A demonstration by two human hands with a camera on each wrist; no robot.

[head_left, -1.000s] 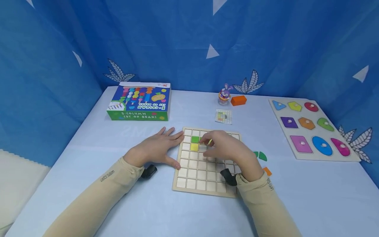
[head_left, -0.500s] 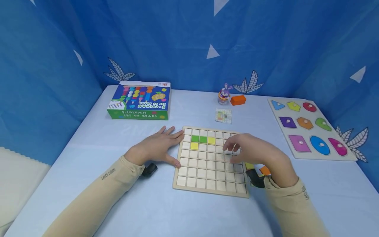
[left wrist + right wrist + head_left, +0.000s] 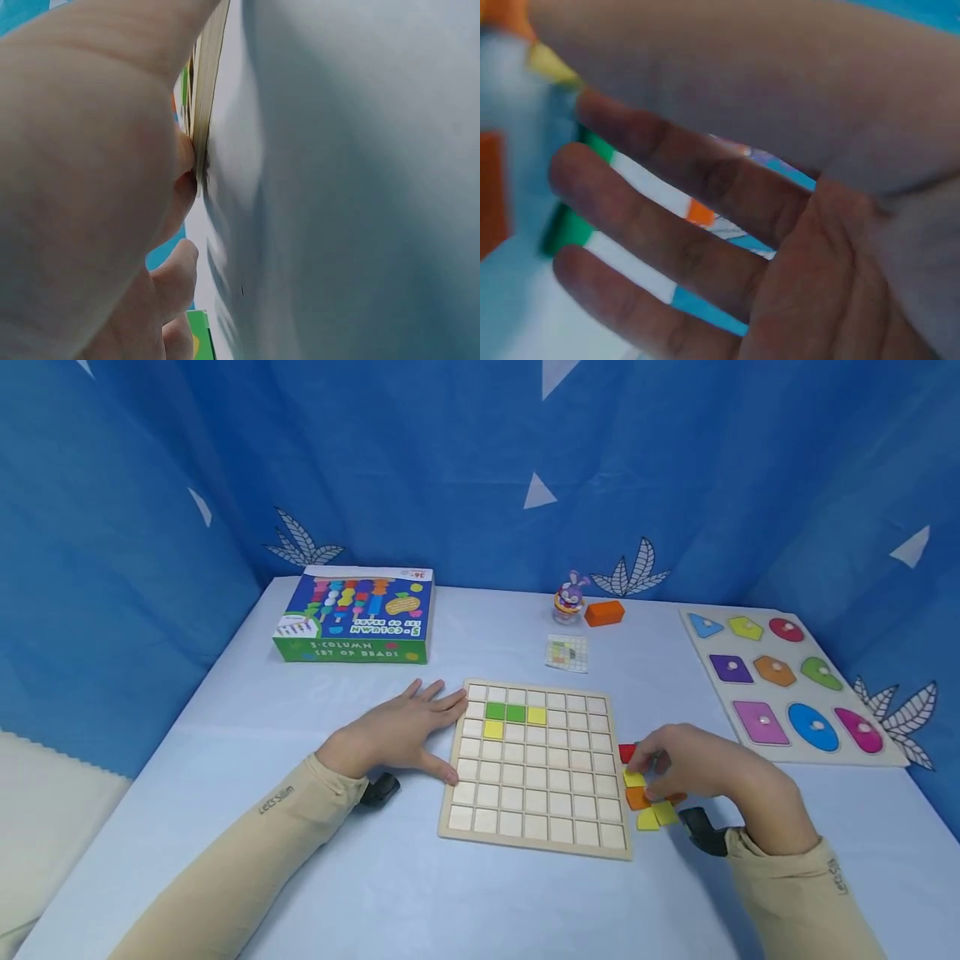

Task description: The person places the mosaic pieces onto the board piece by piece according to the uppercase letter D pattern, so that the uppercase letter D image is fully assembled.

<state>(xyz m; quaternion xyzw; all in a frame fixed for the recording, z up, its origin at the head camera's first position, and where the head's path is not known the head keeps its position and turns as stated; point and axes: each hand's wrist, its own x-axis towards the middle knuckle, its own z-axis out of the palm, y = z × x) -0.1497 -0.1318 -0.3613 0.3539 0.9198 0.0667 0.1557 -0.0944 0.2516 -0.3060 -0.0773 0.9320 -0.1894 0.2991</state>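
Observation:
A wooden grid board (image 3: 536, 777) lies on the light blue table. Two green tiles (image 3: 505, 712) and two yellow tiles (image 3: 536, 716) sit in its upper left cells. My left hand (image 3: 420, 727) lies flat on the table, thumb against the board's left edge (image 3: 206, 90). To the right of the board, my right hand (image 3: 663, 768) hovers over a small pile of loose tiles: red (image 3: 626, 752), yellow (image 3: 633, 779) and orange (image 3: 637, 797). Its fingers (image 3: 667, 225) are spread and fairly straight in the right wrist view, with no tile between them.
A bead-set box (image 3: 352, 614) stands at the back left. A small pattern card (image 3: 567, 653), a bunny toy (image 3: 568, 597) and an orange block (image 3: 604, 612) lie behind the board. A shape puzzle board (image 3: 752, 692) lies at the far right.
My right hand left a yellow tile in the board's second row and moved right and towards me, down to the loose tiles. The left hand has stayed put.

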